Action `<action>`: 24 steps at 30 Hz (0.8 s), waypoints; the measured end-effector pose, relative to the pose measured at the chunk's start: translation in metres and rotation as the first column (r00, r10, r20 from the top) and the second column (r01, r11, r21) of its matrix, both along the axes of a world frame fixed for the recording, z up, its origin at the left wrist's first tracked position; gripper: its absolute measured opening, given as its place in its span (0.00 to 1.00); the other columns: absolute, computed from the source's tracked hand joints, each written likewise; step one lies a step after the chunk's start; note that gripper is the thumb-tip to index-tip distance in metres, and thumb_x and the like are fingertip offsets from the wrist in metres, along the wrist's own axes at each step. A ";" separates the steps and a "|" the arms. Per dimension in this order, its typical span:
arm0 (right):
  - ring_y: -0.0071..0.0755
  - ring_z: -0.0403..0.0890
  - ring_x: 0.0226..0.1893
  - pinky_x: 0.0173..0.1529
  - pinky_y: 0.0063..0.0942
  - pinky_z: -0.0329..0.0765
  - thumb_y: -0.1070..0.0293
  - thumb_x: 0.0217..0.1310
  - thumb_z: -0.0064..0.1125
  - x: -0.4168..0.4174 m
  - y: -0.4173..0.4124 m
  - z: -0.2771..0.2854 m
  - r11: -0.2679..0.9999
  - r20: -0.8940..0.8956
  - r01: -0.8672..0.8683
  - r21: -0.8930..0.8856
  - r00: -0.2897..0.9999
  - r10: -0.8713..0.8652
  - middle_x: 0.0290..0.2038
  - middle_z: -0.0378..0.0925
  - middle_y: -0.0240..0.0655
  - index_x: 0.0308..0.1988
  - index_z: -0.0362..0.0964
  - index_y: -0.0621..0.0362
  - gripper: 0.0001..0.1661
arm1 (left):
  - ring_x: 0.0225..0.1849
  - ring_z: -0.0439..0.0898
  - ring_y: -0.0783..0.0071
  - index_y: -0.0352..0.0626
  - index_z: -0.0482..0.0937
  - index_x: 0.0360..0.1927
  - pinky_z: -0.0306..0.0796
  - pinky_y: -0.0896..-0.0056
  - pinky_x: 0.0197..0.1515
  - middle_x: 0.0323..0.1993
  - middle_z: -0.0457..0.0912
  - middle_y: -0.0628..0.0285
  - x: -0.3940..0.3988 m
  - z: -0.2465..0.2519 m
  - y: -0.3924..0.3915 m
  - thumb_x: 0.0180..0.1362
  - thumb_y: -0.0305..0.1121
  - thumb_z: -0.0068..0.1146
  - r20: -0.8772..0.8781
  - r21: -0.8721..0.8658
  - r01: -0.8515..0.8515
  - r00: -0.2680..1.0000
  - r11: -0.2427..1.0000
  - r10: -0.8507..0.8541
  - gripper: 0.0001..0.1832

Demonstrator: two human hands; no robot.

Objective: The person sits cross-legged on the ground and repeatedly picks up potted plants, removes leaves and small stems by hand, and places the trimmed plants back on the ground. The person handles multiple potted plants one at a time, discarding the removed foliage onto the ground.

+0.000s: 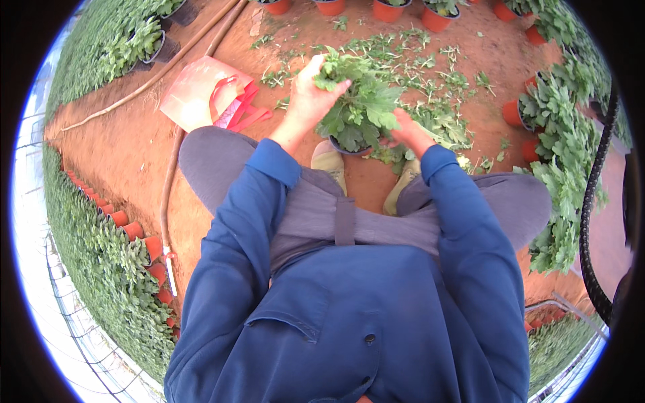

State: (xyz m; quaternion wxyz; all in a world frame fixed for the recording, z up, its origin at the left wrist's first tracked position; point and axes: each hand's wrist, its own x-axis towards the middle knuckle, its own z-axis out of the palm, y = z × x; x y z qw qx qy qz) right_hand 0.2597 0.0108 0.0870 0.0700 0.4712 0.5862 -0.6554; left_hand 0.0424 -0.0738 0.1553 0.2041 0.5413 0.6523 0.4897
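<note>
A leafy green potted plant [365, 101] stands on the soil between my shoes, in a dark-rimmed pot [347, 151] mostly covered by its foliage. My left hand [310, 95] is at the plant's upper left, its thumb and fingers closed around a leafy shoot [335, 68]. On the lower right side, my right hand [410, 132] reaches in among the leaves close above the pot. Its fingertips are partly hidden by foliage, so whether they grip a leaf or stem is unclear. Plucked leaves and stems [443, 121] lie on the ground just beyond my right hand.
A red-pink bag [196, 93] lies on the reddish soil [116, 146] at left. Near it runs a brown hose [169, 201] with a white end. Orange pots [436, 20] of similar plants line the far side and right. Dense rows of plants [101, 262] border the left.
</note>
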 end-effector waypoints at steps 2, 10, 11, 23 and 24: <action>0.37 0.86 0.27 0.27 0.32 0.83 0.69 0.60 0.52 0.005 0.021 0.001 0.919 0.193 -0.145 0.367 0.978 0.077 0.34 0.83 0.43 0.51 0.75 0.61 0.19 | 0.40 0.80 0.76 0.39 0.76 0.46 0.74 0.70 0.45 0.37 0.83 0.63 -0.013 -0.024 0.006 0.49 0.28 0.70 0.219 -0.003 0.037 0.975 0.999 -0.035 0.21; 0.18 0.77 0.23 0.29 0.20 0.75 0.73 0.63 0.54 0.004 -0.033 0.150 0.831 -0.470 0.294 0.473 0.882 -0.045 0.28 0.78 0.30 0.44 0.76 0.61 0.09 | 0.39 0.82 0.74 0.41 0.78 0.42 0.76 0.71 0.44 0.37 0.84 0.63 0.009 -0.009 0.004 0.48 0.29 0.70 0.213 -0.042 0.039 0.977 0.998 -0.029 0.18; 0.22 0.78 0.24 0.31 0.22 0.76 0.73 0.62 0.56 0.004 -0.049 0.139 0.828 -0.467 0.254 0.501 0.884 0.012 0.30 0.79 0.33 0.44 0.76 0.59 0.10 | 0.39 0.83 0.73 0.41 0.78 0.42 0.76 0.70 0.44 0.36 0.84 0.62 0.013 -0.005 0.005 0.47 0.29 0.71 0.147 -0.055 0.035 0.989 0.998 -0.026 0.19; 0.51 0.81 0.36 0.42 0.41 0.77 0.70 0.57 0.61 0.005 -0.071 0.059 0.497 -0.178 0.148 0.855 0.984 0.014 0.34 0.80 0.44 0.40 0.76 0.57 0.09 | 0.37 0.77 0.80 0.40 0.77 0.42 0.74 0.73 0.43 0.34 0.81 0.66 0.034 0.002 -0.002 0.49 0.28 0.70 0.119 -0.045 -0.017 0.993 0.999 0.022 0.18; 0.51 0.82 0.36 0.42 0.40 0.77 0.70 0.57 0.61 0.002 -0.072 0.058 0.534 -0.219 0.195 0.823 0.975 -0.018 0.34 0.80 0.44 0.40 0.77 0.57 0.09 | 0.37 0.77 0.81 0.39 0.77 0.42 0.74 0.73 0.43 0.34 0.82 0.66 0.034 0.002 -0.002 0.49 0.28 0.70 0.116 -0.047 -0.023 0.993 0.999 0.028 0.18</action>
